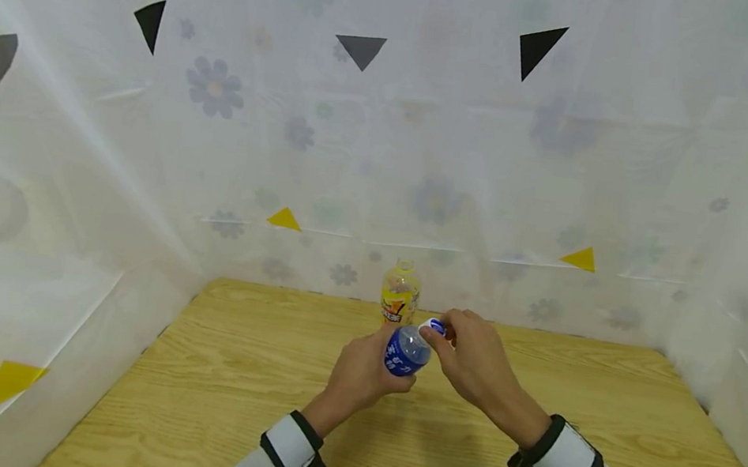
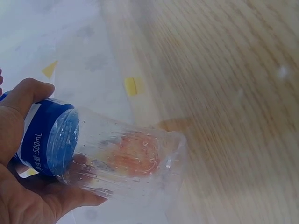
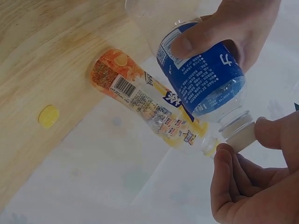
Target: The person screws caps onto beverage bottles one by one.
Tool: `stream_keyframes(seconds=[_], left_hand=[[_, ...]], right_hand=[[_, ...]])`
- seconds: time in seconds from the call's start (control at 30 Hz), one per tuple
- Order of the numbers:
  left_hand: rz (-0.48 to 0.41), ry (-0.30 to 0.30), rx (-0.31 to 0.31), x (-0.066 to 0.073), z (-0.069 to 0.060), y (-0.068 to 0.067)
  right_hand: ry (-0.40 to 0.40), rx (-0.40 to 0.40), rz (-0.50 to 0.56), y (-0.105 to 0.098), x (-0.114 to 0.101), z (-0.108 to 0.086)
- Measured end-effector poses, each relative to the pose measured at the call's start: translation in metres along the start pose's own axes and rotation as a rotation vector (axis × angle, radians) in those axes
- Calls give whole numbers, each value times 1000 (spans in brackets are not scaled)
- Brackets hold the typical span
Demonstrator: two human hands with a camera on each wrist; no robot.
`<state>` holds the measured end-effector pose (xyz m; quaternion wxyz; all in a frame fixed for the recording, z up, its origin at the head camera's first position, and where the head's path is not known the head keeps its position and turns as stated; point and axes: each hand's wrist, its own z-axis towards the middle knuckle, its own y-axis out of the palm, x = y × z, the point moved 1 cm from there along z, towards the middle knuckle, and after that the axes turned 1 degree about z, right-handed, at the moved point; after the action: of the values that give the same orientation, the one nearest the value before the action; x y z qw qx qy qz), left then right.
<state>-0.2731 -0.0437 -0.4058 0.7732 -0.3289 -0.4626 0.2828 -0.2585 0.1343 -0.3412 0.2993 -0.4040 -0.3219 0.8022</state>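
Though apart, hands (image 1: 360, 369) (image 1: 474, 361) round bottle (image 1: 406, 355) and cap (image 3: 242, 138)

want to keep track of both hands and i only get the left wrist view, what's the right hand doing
Observer: The right hand pinches a white cap at the mouth of the blue-labelled bottle.
operator: ok, is a second bottle standing anywhere
Observer: Yes, a yellow-labelled bottle stands upright on the table, beyond the left hand.
operator: has that one got a cap on
Observer: No, the head view shows its neck bare.
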Motion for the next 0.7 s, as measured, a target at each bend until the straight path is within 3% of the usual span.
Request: stream_keyframes(seconds=[0.33, 0.6, 0.7], left_hand=[[-19, -7, -1, -2, 0, 0], [-6, -10, 3, -3, 0, 1], [-2, -2, 8, -2, 0, 2]], right_hand=[[8, -4, -10, -1, 0, -1], [73, -83, -21, -3, -4, -5], [45, -94, -20, -4, -8, -6]])
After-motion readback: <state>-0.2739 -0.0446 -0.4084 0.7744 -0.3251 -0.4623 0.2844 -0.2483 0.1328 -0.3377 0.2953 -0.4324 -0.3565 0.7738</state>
